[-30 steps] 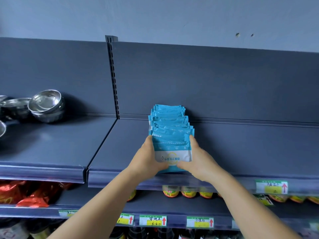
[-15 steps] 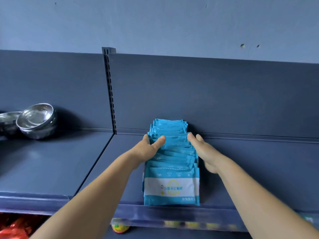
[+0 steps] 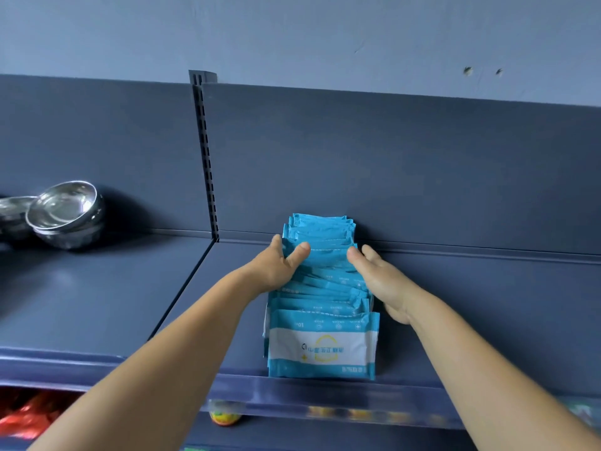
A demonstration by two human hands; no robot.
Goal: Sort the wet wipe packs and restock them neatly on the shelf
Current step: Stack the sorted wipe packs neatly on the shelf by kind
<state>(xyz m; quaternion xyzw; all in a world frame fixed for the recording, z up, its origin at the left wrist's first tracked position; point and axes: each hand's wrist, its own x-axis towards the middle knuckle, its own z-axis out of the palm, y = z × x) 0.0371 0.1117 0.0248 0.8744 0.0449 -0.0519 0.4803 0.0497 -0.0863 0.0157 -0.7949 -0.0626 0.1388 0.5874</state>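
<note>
Dim bluish light, blurred lower edge

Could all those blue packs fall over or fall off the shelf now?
Maybe. The wet wipe packs stand leaning in one long row, steadied only by the left hand and right hand pressing its sides. Once the hands leave, the row could fan sideways. The front pack stands right at the shelf lip, so a push from behind might tip it over the edge.

Stacked steel bowls [image 3: 65,214], far left
</note>
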